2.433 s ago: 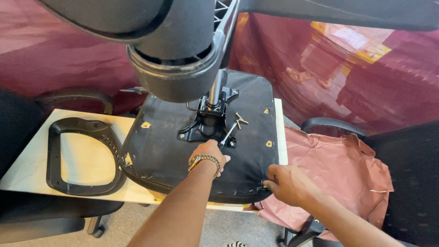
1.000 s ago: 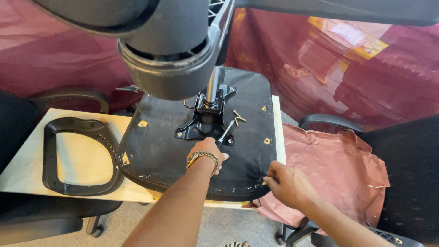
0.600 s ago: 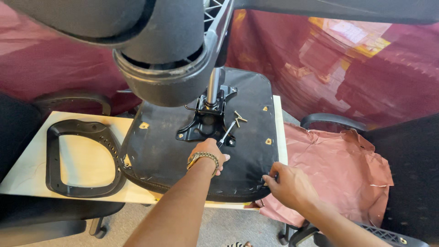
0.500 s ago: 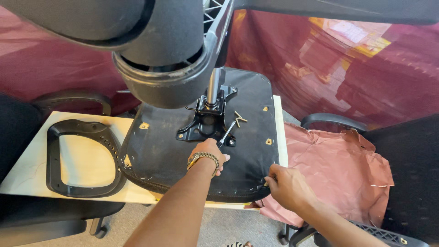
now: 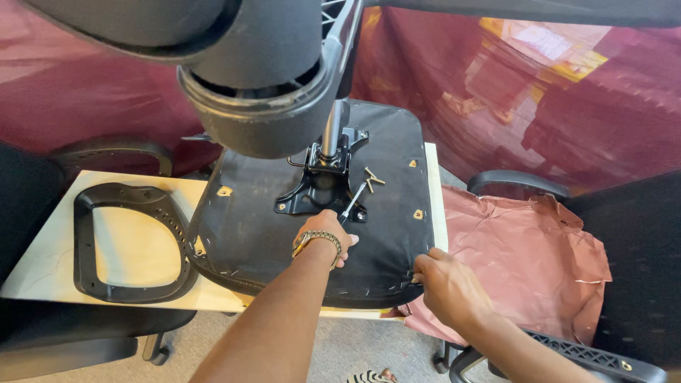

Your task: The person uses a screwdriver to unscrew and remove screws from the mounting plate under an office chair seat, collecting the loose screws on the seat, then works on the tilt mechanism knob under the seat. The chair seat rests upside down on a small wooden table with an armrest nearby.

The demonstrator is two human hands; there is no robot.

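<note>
Reaching in from the near edge, the person's right hand point(image 5: 443, 287) pinches the stapled fabric rim of an upturned office chair seat point(image 5: 255, 234) at the seat's near right corner, fingers point(image 5: 420, 273) curled tight on that edge. Just left of it, the left hand point(image 5: 328, 234), with a metal wristband point(image 5: 317, 240), rests on the black underside of the seat; it covers the near end of a slim tool point(image 5: 353, 206), so I cannot tell whether its fingers are closed round the handle or only lying over it. The seat lies bottom up across the right half of a pale wooden desk point(image 5: 135, 245), its near edge overhanging the desk's front edge a little. Beyond the left hand, a black metal tilt plate point(image 5: 312, 195) is fixed near the middle of the seat, with a steel gas column point(image 5: 331, 131) rising from it. A couple of loose screws point(image 5: 372, 177) lie just right of the plate. On the left part of the desk sits a black plastic armrest loop point(image 5: 131, 241), touching the seat's left edge. Right of the desk, crumpled pink paper point(image 5: 528, 262) is draped over another chair, whose black armrest point(image 5: 518, 181) shows behind it. A dark red curtain point(image 5: 539, 92) hangs at the back, and a large dark rounded part point(image 5: 262, 92) fills the top of the view, very close.
</note>
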